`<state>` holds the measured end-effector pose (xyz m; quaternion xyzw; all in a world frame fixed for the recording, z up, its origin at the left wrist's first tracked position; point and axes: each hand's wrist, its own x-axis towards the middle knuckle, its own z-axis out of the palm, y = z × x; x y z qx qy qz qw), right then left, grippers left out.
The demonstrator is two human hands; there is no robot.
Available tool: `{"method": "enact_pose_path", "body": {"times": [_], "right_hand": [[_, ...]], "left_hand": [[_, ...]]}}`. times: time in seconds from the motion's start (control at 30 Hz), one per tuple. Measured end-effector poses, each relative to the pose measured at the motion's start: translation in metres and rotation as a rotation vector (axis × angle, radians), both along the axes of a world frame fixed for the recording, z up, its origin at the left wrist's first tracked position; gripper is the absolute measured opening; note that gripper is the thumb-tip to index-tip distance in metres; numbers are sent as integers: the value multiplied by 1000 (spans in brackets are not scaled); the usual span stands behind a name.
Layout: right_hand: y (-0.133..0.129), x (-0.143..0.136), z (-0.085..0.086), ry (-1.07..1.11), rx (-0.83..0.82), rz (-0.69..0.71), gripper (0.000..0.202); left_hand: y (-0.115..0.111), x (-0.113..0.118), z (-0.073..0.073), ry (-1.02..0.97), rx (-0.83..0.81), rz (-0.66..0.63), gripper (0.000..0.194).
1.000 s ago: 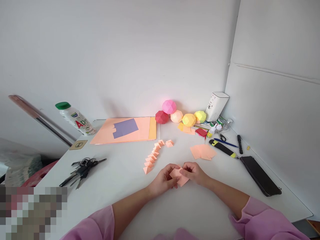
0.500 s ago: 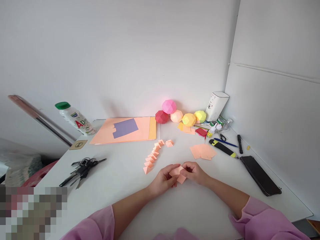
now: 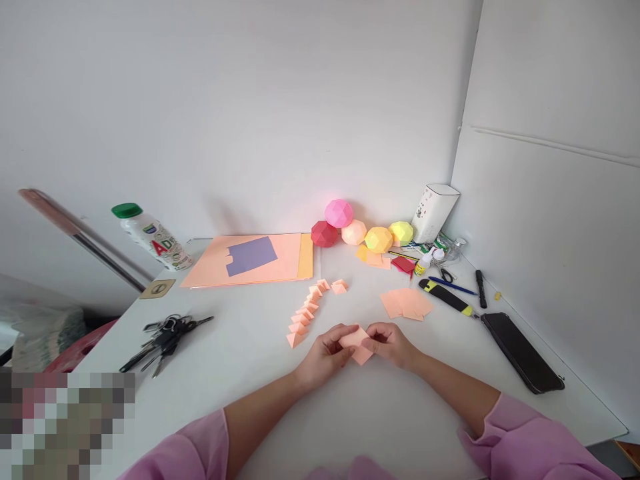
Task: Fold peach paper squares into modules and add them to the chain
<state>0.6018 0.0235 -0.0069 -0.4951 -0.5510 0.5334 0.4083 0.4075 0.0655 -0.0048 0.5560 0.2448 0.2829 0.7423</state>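
Note:
Between both hands, just over the table, is a small peach paper square (image 3: 361,353), partly covered by the fingers. My left hand (image 3: 330,352) pinches its left side. On the right edge, the thumb and fingers of my right hand (image 3: 389,343) are closed on the same paper. Beyond my left hand runs a slanting row of folded peach paper pieces (image 3: 305,313), with one more folded piece (image 3: 339,287) off its far end. Past my right hand lie overlapping flat peach paper squares (image 3: 407,303).
Faceted paper balls (image 3: 379,239) sit along the wall. Peach sheets (image 3: 205,267) carry a purple piece (image 3: 253,256) at back left. Keys (image 3: 167,340) and a white bottle (image 3: 155,240) stand left. A box cutter (image 3: 447,297) and a black case (image 3: 523,352) lie right.
The paper has turned slightly between my fingers, and more of its lower part shows flat. Both hands keep nearly the same place and grip.

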Motion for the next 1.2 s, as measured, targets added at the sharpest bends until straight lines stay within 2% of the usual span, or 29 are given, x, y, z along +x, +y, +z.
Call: {"method": "enact_pose_path", "body": {"times": [0.17, 0.23, 0.33, 0.43, 0.63, 0.83, 0.97, 1.2], "right_hand": [[1, 0, -1, 7, 115, -24, 26], [3, 0, -3, 20, 189, -57, 23], [6, 1, -8, 47, 228, -95, 14], [7, 2, -11, 96, 236, -111, 9], [7, 3, -9, 146, 229, -38, 16], [4, 1, -6, 104, 256, 3, 13], [1, -3, -2, 55, 294, 39, 4], [0, -4, -4, -98, 380, 54, 15]], "left_hand": [[1, -1, 5, 175, -19, 51, 50], [1, -1, 6, 209, -12, 78, 47], [1, -1, 6, 145, -33, 79, 35], [0, 0, 7, 78, -96, 87, 37], [0, 0, 11, 163, -88, 47, 50], [0, 3, 6, 213, 3, -63, 35], [2, 3, 2, 196, 2, -18, 36], [1, 3, 4, 178, -29, 46, 35]]}}
